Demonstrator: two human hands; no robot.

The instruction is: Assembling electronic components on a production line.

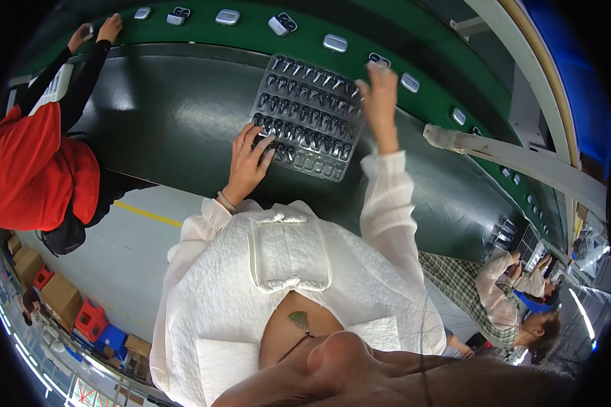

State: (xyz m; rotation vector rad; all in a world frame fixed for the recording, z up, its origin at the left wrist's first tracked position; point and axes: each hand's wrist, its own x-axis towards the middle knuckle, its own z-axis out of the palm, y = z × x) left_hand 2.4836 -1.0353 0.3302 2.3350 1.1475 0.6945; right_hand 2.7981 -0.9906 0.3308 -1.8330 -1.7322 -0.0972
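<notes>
A clear plastic tray (349,157) lies on the dark table in front of me, with several rows of small dark earbuds (305,112) in its pockets. Over the tray's near left corner, my left hand (246,161) has its fingers spread, fingertips at the earbuds there. My right hand (381,102) reaches past the tray's right side to the green belt. Its fingertips are at an open earbud case (379,60) and partly cover it. Motion smears those fingers, so I cannot tell what they hold.
More earbud cases, such as a closed silver one (335,43), line the green belt (183,30). A metal frame bar (516,152) crosses at the right. A person in red (41,163) works on the left; others (502,292) sit at the right.
</notes>
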